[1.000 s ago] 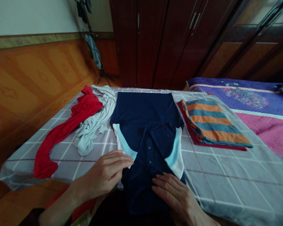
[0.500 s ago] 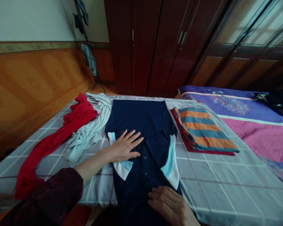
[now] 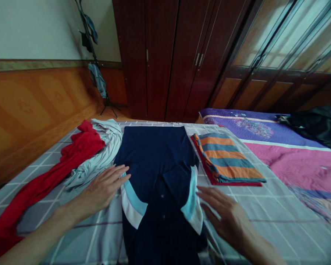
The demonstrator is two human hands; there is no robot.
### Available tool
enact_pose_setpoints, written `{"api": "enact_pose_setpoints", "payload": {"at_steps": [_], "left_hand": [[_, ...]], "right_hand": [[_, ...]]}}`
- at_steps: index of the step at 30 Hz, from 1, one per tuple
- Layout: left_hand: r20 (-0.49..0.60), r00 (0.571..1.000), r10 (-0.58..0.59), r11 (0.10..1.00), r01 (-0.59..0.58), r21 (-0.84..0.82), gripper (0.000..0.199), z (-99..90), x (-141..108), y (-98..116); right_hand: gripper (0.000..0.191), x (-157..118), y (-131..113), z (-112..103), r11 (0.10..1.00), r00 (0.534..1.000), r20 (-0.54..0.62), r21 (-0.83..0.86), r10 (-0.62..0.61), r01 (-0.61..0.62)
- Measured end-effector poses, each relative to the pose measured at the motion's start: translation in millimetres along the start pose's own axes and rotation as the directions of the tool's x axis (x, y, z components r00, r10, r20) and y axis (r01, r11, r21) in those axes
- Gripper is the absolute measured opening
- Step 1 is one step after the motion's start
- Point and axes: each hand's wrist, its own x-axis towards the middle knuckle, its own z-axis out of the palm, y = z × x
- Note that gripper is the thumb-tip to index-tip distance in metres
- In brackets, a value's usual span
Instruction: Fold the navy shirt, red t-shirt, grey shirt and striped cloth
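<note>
A navy shirt with buttons and light-blue and white sleeve ends lies spread out on the bed, its sleeves folded inward. My left hand is at the shirt's left edge beside the left sleeve end, fingers stretched out and holding nothing. At the opposite edge, my right hand has its fingers apart next to the right sleeve end. Whether either hand presses on the cloth I cannot tell.
A red garment and a pale grey one lie crumpled at left. Folded striped clothing rests on a dark red piece at right. Beyond are wardrobes, a coat stand and a purple and pink bed cover.
My left hand has moved left off the shirt's middle to its edge. My right hand has moved up and right to the right sleeve end. The view has shifted.
</note>
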Motion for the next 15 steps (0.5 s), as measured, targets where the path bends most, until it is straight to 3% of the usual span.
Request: {"api": "enact_pose_setpoints", "payload": {"at_steps": [2, 6, 9, 15], "left_hand": [[0.000, 0.998, -0.056, 0.995, 0.056, 0.086, 0.053, 1.5, 0, -19], [0.027, 0.992, -0.121, 0.978, 0.114, 0.172, 0.044, 3.2, 8, -41], [0.051, 0.993, -0.106, 0.977, 0.094, 0.193, 0.042, 6.4, 15, -47], [0.057, 0.995, -0.076, 0.977, 0.063, 0.202, 0.030, 10.4, 21, -52]], "right_hand": [[0.033, 19, 28, 6, 0.968, 0.997, -0.008, -0.240, 0.073, -0.073], [0.033, 55, 66, 23, 0.870, 0.979, 0.187, -0.493, 0.085, 0.019], [0.027, 73, 81, 30, 0.838, 0.961, 0.267, -0.539, 0.076, 0.084], [0.020, 87, 105, 34, 0.874, 0.932, 0.361, -0.459, 0.020, 0.160]]}}
